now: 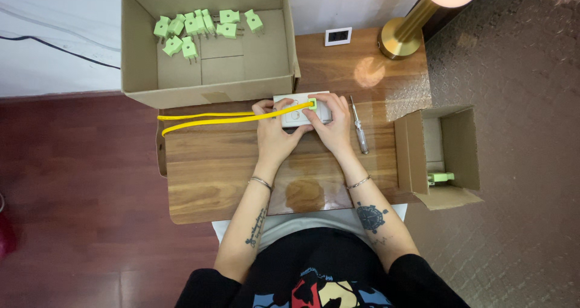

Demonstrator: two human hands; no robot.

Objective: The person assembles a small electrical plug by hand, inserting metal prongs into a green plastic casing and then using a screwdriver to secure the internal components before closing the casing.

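Left hand (273, 134) and right hand (331, 127) clamped on white plastic socket block (296, 116); smooth yellow cable (211, 119) trailing left across wooden desk (211, 175).

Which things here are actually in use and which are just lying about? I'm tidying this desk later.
In use: white socket block, green plug with yellow cable, left hand, right hand.

Lying about: screwdriver, big box of green plugs, small box, brass lamp, small white device.
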